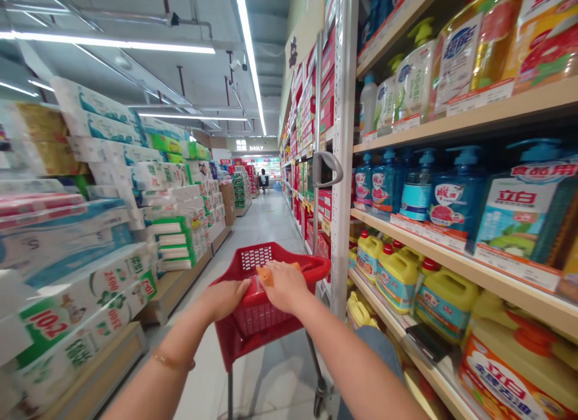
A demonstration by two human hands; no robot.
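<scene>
Over there, left hand (229, 299) and right hand (286, 285) clasp the cart (266, 340), just apart, the right covering an orange patch (265, 277), beside shelved bottles (454, 197).

Tiled floor (259, 222): red shopping cart (264, 340). Right of cart, wood-edged shelves (469, 120): blue pump bottles (451, 194), yellow jugs (445, 302). Left of cart, low platform (106, 375): stacked tissue packs (90, 308).

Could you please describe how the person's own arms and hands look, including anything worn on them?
Each grip, the left hand and the right hand, is ungloved. No sleeve shows on the left forearm or right forearm. A slim, gold-toned bracelet circles the left; none shows on the right.
</scene>
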